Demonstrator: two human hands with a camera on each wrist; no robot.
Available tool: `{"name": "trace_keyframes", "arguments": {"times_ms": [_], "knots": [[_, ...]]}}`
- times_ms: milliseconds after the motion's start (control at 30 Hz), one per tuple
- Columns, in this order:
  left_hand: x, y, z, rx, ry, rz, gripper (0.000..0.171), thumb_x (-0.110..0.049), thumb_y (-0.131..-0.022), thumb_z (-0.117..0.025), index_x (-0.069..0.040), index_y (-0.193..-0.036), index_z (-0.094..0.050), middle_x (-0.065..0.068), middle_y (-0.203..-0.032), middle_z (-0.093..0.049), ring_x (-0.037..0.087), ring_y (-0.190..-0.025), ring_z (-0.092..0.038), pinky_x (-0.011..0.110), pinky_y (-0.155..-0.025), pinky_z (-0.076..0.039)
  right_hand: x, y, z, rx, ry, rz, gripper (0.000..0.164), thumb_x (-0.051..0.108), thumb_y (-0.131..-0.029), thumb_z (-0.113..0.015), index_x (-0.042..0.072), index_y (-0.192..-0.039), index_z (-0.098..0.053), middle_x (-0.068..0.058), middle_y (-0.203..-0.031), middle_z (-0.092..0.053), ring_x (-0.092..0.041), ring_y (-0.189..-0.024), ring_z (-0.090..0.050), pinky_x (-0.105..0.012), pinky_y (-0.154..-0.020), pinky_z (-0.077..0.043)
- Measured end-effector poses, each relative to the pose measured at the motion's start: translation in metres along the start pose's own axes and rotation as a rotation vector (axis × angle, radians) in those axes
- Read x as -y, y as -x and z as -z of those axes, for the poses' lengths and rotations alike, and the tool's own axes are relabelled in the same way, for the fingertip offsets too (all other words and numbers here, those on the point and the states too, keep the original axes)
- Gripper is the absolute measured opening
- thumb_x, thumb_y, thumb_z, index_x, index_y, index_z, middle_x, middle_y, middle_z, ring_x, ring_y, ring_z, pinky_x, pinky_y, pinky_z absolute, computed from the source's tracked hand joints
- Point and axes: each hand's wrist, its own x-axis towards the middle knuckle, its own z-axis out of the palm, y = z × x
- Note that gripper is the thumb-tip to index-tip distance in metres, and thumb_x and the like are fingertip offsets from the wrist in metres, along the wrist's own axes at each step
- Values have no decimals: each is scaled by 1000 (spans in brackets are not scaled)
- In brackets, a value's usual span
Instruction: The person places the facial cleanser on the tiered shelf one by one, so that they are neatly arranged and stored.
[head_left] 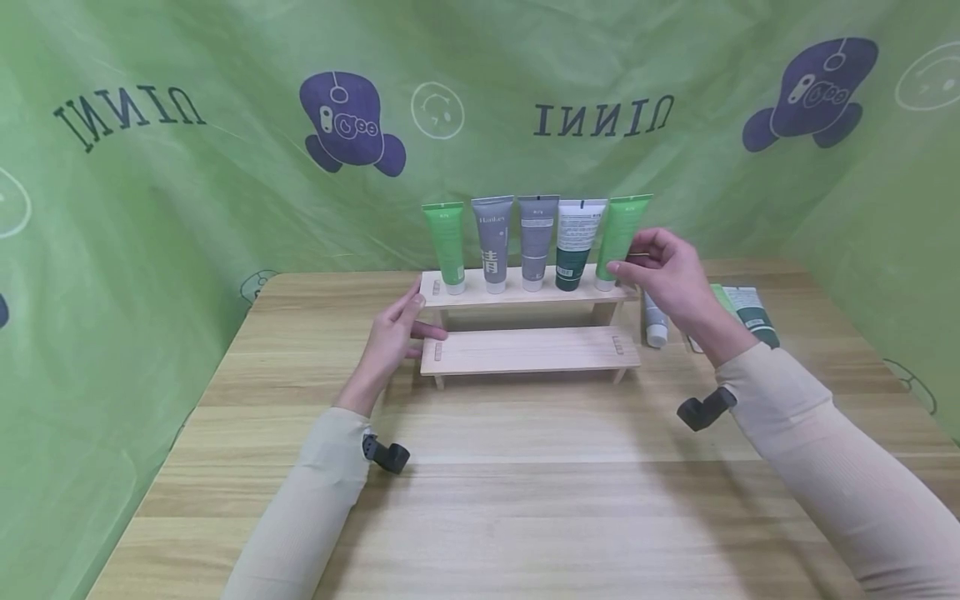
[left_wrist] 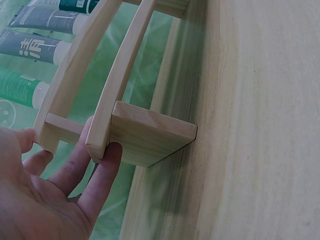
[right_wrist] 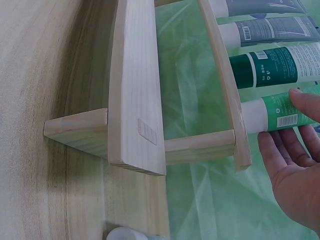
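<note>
A two-tier wooden rack [head_left: 525, 350] stands on the table, with a row of squeeze tubes upright on its upper shelf. At the row's right end, my right hand [head_left: 667, 271] pinches a light green tube [head_left: 621, 237] between thumb and fingers, its white cap down at the shelf. Beside it are a white and dark green tube [head_left: 576, 242], two grey-purple tubes [head_left: 492, 242] and another light green tube [head_left: 447, 242]. My left hand [head_left: 392, 333] touches the rack's left end, with fairly straight fingers [left_wrist: 102, 192] at the lower shelf's corner and the thumb by the upper shelf.
To the right of the rack, a grey tube [head_left: 656, 321] lies on the wooden table [head_left: 510, 500]. Farther right lies a white and dark green tube [head_left: 752, 315], with a light green one partly hidden by my right arm. A green printed curtain [head_left: 480, 158] hangs behind.
</note>
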Motion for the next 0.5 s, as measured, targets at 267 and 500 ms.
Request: {"name": "trace_keyframes", "arguments": {"times_ms": [267,500], "knots": [[0,0,0,-7,-1,3,53,-58,-103,-42,-48,-154,-31,14,-93,-75,25,-96,-72,49,-82,-59,0,0,-1,-3,-8,3,40,14,-92,-76,8,-125,-55,-6,-121,-63,-12,-111,-63,-17,-89,-53],[0,0,0,-5,8,12,53,-59,-103,-42,-49,-153,-31,14,-96,-75,26,-97,-71,49,-83,-59,1,0,-2,-2,0,3,41,14,-92,-76,8,-126,-54,-9,-124,-62,-14,-113,-62,-18,-89,-53]]}}
